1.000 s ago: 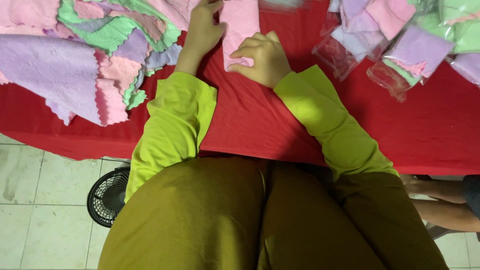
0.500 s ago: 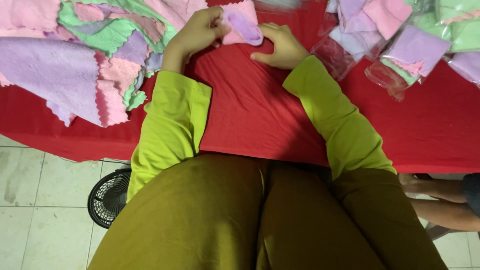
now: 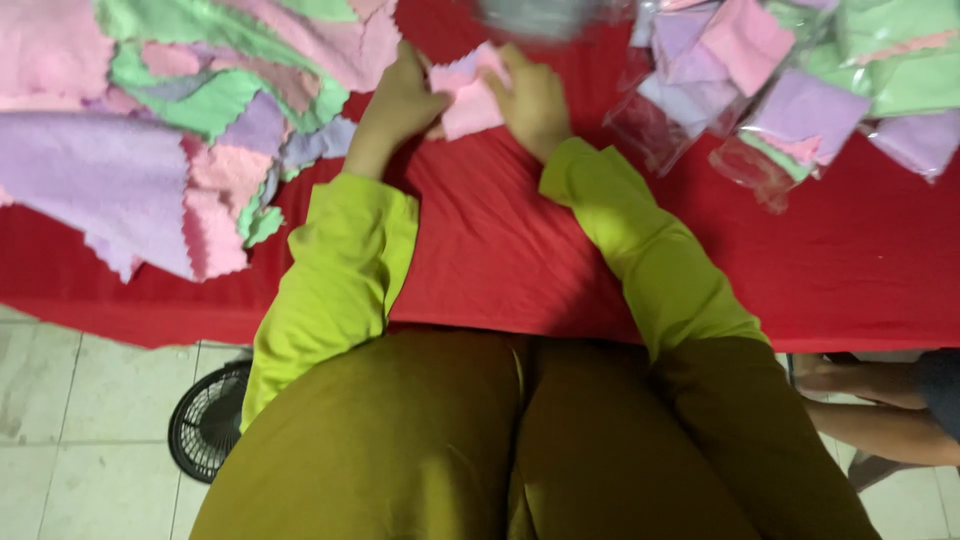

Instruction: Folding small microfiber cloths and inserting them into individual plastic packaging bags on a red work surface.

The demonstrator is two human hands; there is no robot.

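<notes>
Both hands grip one small folded pink cloth with scalloped edges point(image 3: 468, 95) on the red tablecloth point(image 3: 500, 250): left hand point(image 3: 405, 100) and right hand point(image 3: 530, 100) pinching its sides. Left of it lies a heap of loose pastel cloths point(image 3: 180, 130); right, clear bags of folded cloths point(image 3: 790, 90).

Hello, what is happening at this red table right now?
A person in green sleeves sits at a table covered with a red cloth. The left hand and the right hand both grip a small pink cloth between them, apparently folding it. A loose pile of pink, green and purple cloths lies to the left. Clear bags of folded cloths lie to the right. A small black fan stands on the floor below.
</notes>
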